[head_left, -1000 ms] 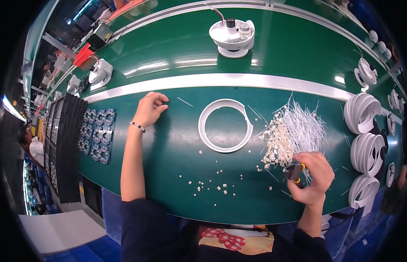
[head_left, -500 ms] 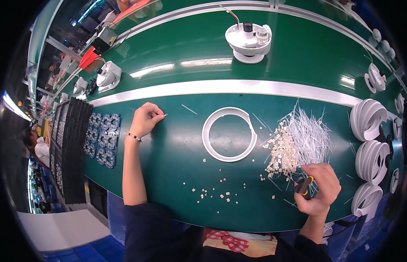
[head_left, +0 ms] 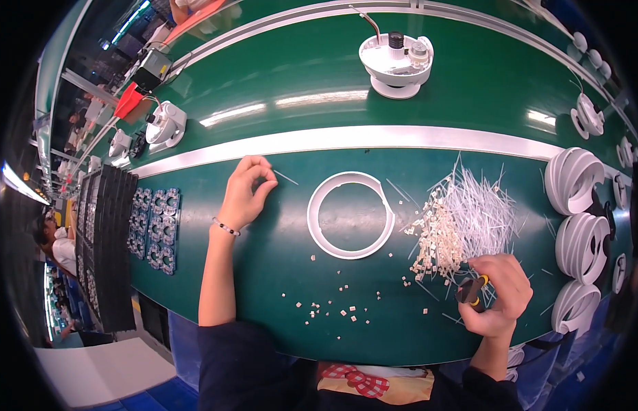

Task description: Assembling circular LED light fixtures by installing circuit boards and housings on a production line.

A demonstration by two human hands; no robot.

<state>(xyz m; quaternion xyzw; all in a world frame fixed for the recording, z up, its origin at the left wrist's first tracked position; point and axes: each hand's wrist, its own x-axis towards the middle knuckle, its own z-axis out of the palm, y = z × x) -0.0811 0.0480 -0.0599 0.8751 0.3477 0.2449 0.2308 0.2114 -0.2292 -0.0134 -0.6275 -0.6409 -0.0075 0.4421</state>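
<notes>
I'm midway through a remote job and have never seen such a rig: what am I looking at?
There is no machine: a person works bare-handed. The view comes from the left of two fisheye cameras on their head, looking down, so straight edges bend. On the green table lie a white ring, a heap of small cream pieces beside a pile of white strips, and blue boards at left; white curved parts stand at right. The right grip holds a dark tool with yellow parts, likely cutters. The left grip is near a loose white strip; whether it pinches anything is unclear.
</notes>
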